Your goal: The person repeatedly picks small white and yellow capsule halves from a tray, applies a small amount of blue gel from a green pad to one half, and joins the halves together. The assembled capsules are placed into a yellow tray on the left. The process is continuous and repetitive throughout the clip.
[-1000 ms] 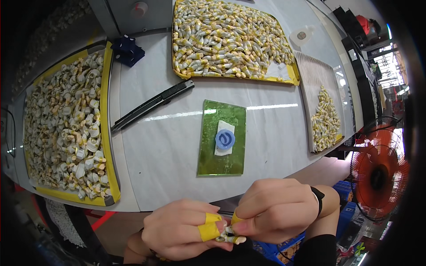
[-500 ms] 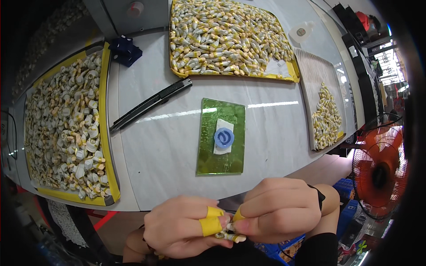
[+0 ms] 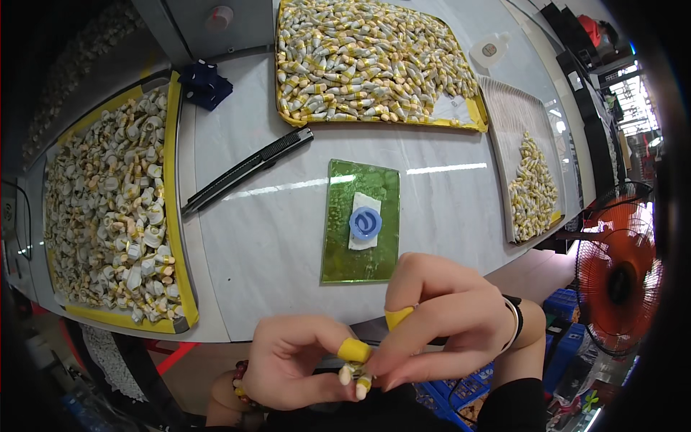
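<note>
My left hand [image 3: 295, 363] is closed, pinching small finger-shaped pieces [image 3: 362, 387], white and yellow with pale peach tips. Two of those tips stick out below its yellow-wrapped finger. Against them, from the right, come the fingertips of my right hand [image 3: 450, 324]. These are pressed together, and what they pinch is hidden. Yellow tape wraps one of its fingers too. Both hands are just off the table's near edge. Beyond them a blue ring-shaped cup [image 3: 366, 224] stands on a white pad on a green glass plate [image 3: 338, 263].
Similar pieces fill a large back tray [image 3: 461, 108] and partly cover a right-hand tray [image 3: 509, 108]. White, bulkier parts heap in the left tray [image 3: 188, 302]. A black utility knife [image 3: 248, 169], dark blue cloth [image 3: 204, 84], white bottle [image 3: 489, 50] and orange fan [image 3: 619, 281] surround the workspace.
My right hand has lifted and opened its grip posture, knuckles higher over the plate's near corner. The left hand has turned, bringing the piece tips downward into sight.
</note>
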The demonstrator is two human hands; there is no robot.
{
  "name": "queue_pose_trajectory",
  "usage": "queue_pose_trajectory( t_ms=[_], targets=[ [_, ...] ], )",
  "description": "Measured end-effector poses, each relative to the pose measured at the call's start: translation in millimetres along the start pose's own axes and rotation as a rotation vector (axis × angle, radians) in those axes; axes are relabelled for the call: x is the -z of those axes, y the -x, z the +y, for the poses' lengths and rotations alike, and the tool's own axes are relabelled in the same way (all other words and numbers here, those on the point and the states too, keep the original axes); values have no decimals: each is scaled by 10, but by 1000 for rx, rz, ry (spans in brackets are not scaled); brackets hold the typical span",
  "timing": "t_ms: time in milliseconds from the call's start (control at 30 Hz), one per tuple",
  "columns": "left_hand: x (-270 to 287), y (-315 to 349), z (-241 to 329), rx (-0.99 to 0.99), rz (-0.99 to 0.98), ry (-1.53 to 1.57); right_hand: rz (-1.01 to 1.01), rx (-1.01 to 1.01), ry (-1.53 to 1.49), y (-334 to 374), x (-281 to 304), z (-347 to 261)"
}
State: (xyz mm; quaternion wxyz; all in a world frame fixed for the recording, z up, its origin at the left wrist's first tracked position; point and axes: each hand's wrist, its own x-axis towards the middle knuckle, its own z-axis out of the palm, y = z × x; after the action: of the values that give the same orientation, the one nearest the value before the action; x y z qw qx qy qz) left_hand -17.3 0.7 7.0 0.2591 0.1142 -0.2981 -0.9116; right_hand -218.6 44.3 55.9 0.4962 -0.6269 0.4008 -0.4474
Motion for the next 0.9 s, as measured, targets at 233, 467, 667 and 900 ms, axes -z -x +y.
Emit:
queue_pose_trajectory(
  t_ms=[233,467,667,900],
  targets=[
    [41,-8,1,40,-92,-190,-108,-49,-69,-8,-26,-14],
    [45,-56,105,-106,-148,-644,-111,55,102,-2,2,-14],
    [1,-16,32,-225,-50,-519,5,140,121,57,-64,22],
    [-7,-25,30,-175,-68,-385,42,143,80,89,-85,26]
  ],
)
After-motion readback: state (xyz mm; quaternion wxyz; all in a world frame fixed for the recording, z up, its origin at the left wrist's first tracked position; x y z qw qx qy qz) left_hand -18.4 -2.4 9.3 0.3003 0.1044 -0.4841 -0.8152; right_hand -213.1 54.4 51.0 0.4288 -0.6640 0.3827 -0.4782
